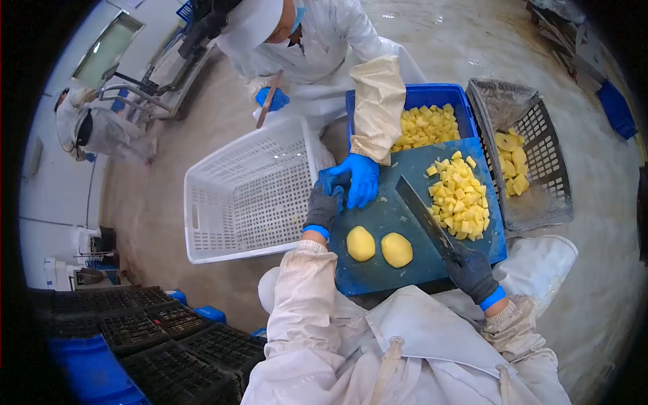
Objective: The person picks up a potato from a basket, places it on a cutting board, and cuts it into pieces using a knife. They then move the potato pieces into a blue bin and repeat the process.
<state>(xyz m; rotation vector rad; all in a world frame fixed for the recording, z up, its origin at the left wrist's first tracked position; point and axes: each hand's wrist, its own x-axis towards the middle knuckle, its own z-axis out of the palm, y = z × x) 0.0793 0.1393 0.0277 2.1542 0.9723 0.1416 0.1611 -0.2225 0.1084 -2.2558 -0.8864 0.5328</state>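
Observation:
My right hand (469, 273), in a dark grey glove, grips a knife (426, 217) by its handle. Its broad blade lies over the green cutting board (422, 260), beside a heap of diced potato (460, 199). My left hand (322, 206), also in a grey glove, is at the board's left edge against a co-worker's blue-gloved hand (361, 181). Its fingers are partly covered there, so any object between the two hands cannot be made out. Two peeled potatoes, a left one (360, 244) and a right one (397, 250), lie on the board near me.
A blue crate (466, 101) of diced potato stands behind the board. To its right, a grey crate (550, 158) holds potato pieces. A white perforated basket (202, 236) sits at left. The co-worker opposite holds a knife (269, 100) in the other hand. Black crates (182, 368) are at lower left.

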